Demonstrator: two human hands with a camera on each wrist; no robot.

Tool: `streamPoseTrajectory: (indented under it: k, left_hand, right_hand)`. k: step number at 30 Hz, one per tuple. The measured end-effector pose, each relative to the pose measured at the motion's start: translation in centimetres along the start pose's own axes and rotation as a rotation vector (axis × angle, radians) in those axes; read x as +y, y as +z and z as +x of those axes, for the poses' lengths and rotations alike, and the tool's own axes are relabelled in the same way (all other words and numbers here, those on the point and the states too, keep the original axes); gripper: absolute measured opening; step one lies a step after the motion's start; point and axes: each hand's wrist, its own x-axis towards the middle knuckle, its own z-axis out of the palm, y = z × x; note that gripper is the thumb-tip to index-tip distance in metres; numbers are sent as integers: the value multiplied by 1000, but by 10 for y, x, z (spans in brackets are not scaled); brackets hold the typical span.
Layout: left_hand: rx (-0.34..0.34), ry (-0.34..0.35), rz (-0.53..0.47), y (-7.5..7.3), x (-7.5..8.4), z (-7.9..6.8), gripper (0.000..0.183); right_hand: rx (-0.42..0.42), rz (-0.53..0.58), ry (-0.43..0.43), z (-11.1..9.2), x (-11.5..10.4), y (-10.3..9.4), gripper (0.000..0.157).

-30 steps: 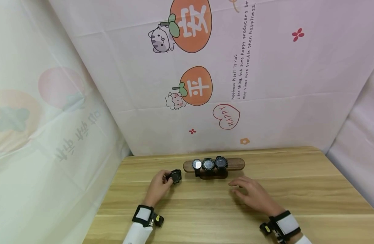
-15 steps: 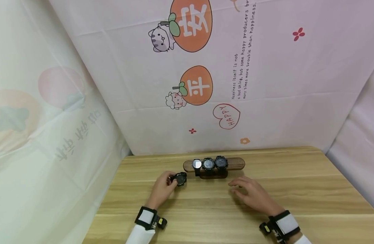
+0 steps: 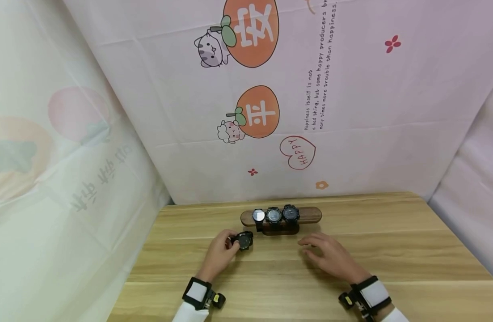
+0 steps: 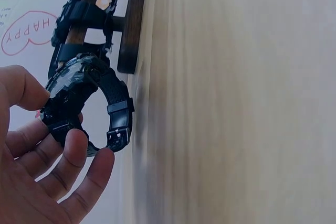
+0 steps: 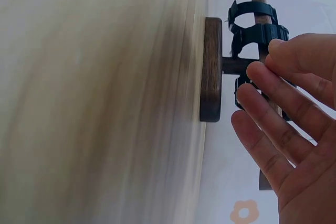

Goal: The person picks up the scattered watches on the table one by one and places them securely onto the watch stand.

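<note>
A black wristwatch (image 3: 244, 241) with a round face is pinched between the thumb and fingers of my left hand (image 3: 220, 256). In the left wrist view its buckled strap (image 4: 119, 116) forms a closed loop, tilted, in front of the watch stand. The dark wooden watch stand (image 3: 310, 215) carries three watches side by side: one with a bright face (image 3: 259, 216), a middle one (image 3: 274, 216) and a larger dark one (image 3: 290, 214). My right hand (image 3: 330, 255) holds nothing; its fingers are loosely bent near the front right of the stand.
The wood-grain table (image 3: 270, 286) runs back to a printed white cloth (image 3: 351, 147). Another cloth (image 3: 81, 179) hangs along the left side. The stand's base (image 5: 211, 69) rests on the table near its back edge.
My left hand has moved to the right with the wristwatch, bringing it closer to the left end of the stand. The right hand has stayed almost still.
</note>
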Motion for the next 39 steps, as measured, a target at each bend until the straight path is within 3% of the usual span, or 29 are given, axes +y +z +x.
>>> streamPoseTrajectory:
  k: [17, 26, 39]
  left_hand:
    - [-55, 64, -49, 13, 12, -8, 23]
    - [-34, 90, -101, 20, 21, -11, 22]
    - [-27, 107, -149, 36, 32, -13, 21]
  right_hand:
    - [-45, 5, -3, 11, -13, 6, 30]
    - [-58, 30, -14, 14, -17, 10, 35]
    - [-37, 63, -15, 22, -25, 16, 64]
